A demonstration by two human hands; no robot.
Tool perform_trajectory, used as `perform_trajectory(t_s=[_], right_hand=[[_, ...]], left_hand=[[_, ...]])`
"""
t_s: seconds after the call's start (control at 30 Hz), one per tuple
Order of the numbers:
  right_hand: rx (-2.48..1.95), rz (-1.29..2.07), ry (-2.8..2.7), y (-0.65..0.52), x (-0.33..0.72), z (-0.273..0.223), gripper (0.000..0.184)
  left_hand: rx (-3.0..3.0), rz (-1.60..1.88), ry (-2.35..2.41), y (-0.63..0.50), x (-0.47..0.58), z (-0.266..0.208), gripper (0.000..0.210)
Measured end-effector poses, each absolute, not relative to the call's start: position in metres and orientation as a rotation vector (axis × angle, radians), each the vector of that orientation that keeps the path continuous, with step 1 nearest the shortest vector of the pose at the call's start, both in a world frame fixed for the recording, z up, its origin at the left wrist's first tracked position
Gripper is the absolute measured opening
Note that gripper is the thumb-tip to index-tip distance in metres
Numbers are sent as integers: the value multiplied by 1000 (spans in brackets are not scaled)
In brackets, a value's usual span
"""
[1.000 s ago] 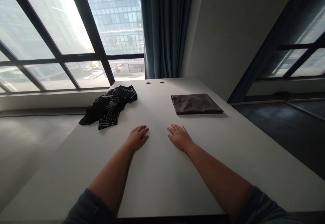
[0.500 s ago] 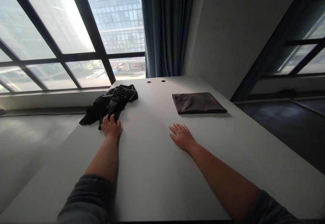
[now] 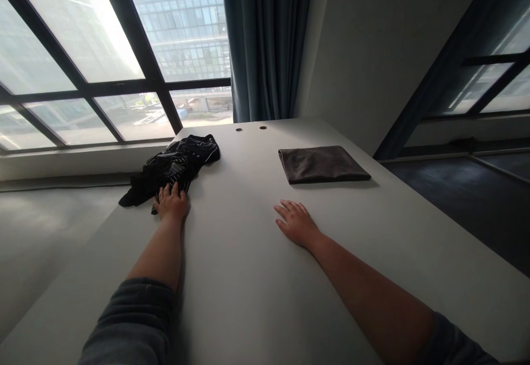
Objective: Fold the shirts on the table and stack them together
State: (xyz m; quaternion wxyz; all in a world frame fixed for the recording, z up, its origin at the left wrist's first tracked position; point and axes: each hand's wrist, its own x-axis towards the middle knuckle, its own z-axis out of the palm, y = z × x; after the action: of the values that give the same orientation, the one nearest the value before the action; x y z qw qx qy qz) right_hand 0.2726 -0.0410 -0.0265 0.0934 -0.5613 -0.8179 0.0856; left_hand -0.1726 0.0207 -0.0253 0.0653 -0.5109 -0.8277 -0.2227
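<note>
My left hand [image 3: 171, 202] lies on the near end of a crumpled black garment [image 3: 174, 163] with thin white lines and small metal eyelets or snaps. Its fingers are spread over the fabric, and the exact type of garment is hard to make out. My right hand [image 3: 297, 221] rests palm down on the white table, fingers apart, with nothing in it. Just beyond the right hand is a dark brown-grey cloth [image 3: 323, 165], folded into a flat rectangle; a gap of bare tabletop separates them.
The white table [image 3: 236, 276] stretches away from me, with two round cable holes [image 3: 250, 128] near its far edge. A large window [image 3: 124, 50] rises at the left, a blue curtain [image 3: 267, 45] hangs behind the table, and dark floor [image 3: 455, 199] lies to the right.
My left hand and the black garment sit slightly farther left in view, as the camera has shifted a little. The right hand and the folded cloth stay nearly in place.
</note>
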Motion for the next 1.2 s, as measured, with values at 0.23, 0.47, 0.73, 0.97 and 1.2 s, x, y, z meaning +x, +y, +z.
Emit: perform_trajectory(t_s=[0.23, 0.47, 0.73, 0.97, 1.2], right_hand=[[-1649, 239, -2426, -39, 274, -32, 55], [-1656, 251, -2429, -39, 274, -29, 54], [-1622, 245, -2422, -38, 276, -31, 55], [-1629, 139, -2192, 1, 311, -37, 42], [-1723, 11, -2093, 35, 325, -39, 32]], left_hand=[[-1610, -638, -2510, 24, -171, -26, 63], [-1678, -565, -2499, 20, -167, -19, 59], [-1676, -475, -2493, 20, -169, -22, 59], [-1674, -424, -2482, 17, -167, -29, 56], [-1721, -437, -2480, 16, -160, -33, 56]])
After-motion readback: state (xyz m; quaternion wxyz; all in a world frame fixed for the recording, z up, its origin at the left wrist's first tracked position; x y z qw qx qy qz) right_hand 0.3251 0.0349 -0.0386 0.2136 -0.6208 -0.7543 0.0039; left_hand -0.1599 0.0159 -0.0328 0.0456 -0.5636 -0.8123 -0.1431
